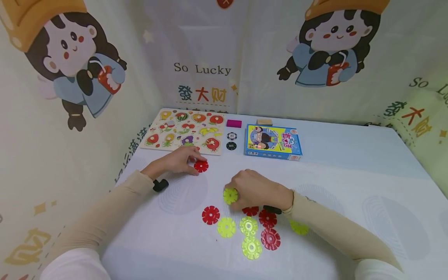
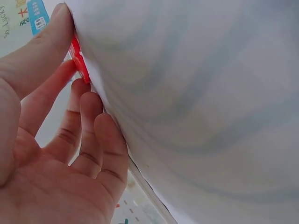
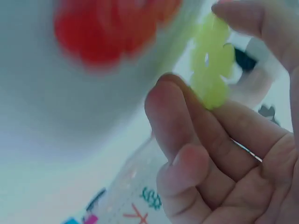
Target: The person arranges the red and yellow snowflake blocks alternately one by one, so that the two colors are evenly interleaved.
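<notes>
Head view looks down over the table [image 1: 350, 171]; wrist views — palm-close — share its cloth.

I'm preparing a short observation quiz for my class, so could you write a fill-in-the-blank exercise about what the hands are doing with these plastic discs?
1. The right hand pinches a notched plastic snowflake disc coloured ____.
2. The left hand touches a red notched plastic disc lying on the ____ tablecloth.
3. The blue card box lies to the ____ of the wooden fruit puzzle board.

Missing words: yellow; white; right
</notes>
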`<move>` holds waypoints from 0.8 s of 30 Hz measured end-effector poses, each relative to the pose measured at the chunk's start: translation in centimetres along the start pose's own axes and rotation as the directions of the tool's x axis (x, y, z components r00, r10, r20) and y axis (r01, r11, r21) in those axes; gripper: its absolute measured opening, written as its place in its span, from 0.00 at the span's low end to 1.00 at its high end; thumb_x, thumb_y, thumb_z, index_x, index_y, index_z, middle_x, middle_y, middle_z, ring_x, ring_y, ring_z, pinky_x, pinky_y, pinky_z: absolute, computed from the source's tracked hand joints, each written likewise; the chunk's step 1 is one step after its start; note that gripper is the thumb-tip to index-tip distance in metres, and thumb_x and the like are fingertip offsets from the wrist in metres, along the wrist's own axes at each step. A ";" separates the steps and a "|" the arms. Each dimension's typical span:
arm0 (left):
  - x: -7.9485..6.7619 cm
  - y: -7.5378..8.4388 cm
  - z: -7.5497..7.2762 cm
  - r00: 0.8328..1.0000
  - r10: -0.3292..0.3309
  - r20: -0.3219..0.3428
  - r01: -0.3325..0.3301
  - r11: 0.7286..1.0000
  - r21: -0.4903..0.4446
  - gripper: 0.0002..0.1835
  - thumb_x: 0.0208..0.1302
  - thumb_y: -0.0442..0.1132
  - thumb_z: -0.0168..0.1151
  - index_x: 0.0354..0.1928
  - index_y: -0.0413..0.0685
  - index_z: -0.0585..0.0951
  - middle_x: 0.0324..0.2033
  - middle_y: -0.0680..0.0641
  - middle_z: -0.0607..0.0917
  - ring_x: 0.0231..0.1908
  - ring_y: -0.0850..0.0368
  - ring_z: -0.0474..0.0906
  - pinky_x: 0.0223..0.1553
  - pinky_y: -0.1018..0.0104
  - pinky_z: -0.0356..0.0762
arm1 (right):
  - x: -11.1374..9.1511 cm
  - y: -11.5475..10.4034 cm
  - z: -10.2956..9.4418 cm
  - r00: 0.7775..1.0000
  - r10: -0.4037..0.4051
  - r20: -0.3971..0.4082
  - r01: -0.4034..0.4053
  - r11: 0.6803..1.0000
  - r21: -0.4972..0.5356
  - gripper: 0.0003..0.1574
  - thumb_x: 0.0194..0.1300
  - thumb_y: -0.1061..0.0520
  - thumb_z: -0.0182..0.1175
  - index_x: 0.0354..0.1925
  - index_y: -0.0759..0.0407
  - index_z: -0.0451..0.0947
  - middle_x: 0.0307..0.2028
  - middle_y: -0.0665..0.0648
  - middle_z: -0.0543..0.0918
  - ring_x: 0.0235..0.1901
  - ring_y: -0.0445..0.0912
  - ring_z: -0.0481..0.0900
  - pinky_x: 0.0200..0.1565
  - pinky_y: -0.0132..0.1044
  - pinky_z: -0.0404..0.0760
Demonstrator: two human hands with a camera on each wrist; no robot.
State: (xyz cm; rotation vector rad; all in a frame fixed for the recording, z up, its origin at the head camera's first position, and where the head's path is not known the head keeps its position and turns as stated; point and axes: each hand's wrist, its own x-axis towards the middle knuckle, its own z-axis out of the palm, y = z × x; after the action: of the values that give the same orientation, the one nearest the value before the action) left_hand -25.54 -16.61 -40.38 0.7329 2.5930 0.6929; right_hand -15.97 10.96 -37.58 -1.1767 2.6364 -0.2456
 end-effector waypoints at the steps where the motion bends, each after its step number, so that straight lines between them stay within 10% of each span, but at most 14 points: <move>1: 0.0 0.0 0.0 1.000 -0.004 -0.001 0.004 1.000 0.000 0.28 0.48 0.47 0.75 0.55 0.67 0.80 0.43 0.53 0.75 0.44 0.56 0.70 0.39 0.67 0.75 | 0.5 0.3 -0.2 1.000 0.020 -0.020 -0.020 1.000 -0.009 0.36 0.46 0.36 0.71 0.53 0.46 0.81 0.41 0.46 0.87 0.33 0.36 0.76 0.33 0.27 0.74; 10: 0.2 -0.1 0.1 1.000 0.026 0.006 -0.026 1.000 0.006 0.28 0.48 0.47 0.74 0.55 0.66 0.80 0.40 0.54 0.75 0.42 0.56 0.70 0.40 0.65 0.73 | 6.4 3.5 -0.9 0.978 0.063 -0.199 -0.060 0.998 0.023 0.34 0.47 0.36 0.70 0.50 0.51 0.83 0.31 0.45 0.86 0.26 0.37 0.74 0.27 0.29 0.71; 24: 0.1 -0.1 -0.1 0.999 0.046 -0.005 -0.046 0.998 0.034 0.28 0.48 0.47 0.75 0.55 0.65 0.80 0.43 0.54 0.75 0.42 0.56 0.71 0.40 0.66 0.74 | 8.6 3.6 0.3 0.987 0.114 -0.113 -0.117 0.993 -0.023 0.35 0.52 0.35 0.66 0.54 0.50 0.80 0.37 0.51 0.80 0.33 0.41 0.71 0.30 0.29 0.72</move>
State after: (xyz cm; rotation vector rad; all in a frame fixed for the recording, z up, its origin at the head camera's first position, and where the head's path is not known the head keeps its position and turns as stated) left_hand -25.66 -16.66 -40.36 0.8043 2.6059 0.6675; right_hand -23.96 6.92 -40.03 -1.0425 2.8034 -0.2584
